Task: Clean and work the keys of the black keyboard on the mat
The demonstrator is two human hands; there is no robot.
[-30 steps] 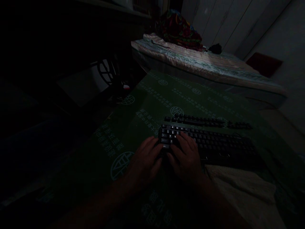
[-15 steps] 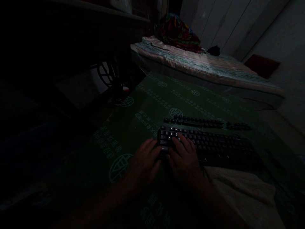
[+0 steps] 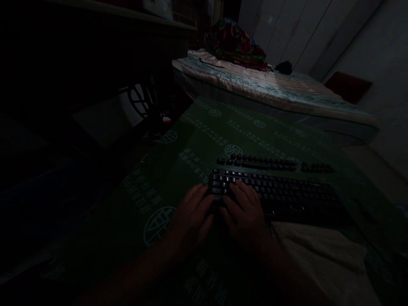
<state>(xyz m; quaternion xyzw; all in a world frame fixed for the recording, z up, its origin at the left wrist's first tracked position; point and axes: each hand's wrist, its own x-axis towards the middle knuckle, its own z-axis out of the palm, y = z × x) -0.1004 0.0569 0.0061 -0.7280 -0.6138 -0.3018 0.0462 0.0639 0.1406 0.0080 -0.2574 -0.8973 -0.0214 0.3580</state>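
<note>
A black keyboard (image 3: 287, 193) lies on a green printed board, with light catching the keys at its left end. My left hand (image 3: 191, 212) is at the keyboard's left edge, its fingers stretched out and close together, the index fingertip by a corner key. Over the left part of the keys rests my right hand (image 3: 245, 210), fingers extended and slightly apart; nothing shows in its grasp. Its palm side and thumb tip are hard to make out in the dark. Behind the keyboard, loose black keycaps (image 3: 270, 164) lie in rows.
A beige cloth (image 3: 318, 250) lies in front of the keyboard at the right. The green board (image 3: 197, 131) reaches back to a bed (image 3: 255, 83) with a dark red patterned blanket (image 3: 237, 44). At the left stands a dark table with a wheel (image 3: 138, 101) beneath.
The view has shifted very slightly, so everything sits a little further left. Both hands stay at the left end of the keyboard, with hardly any finger movement visible.
</note>
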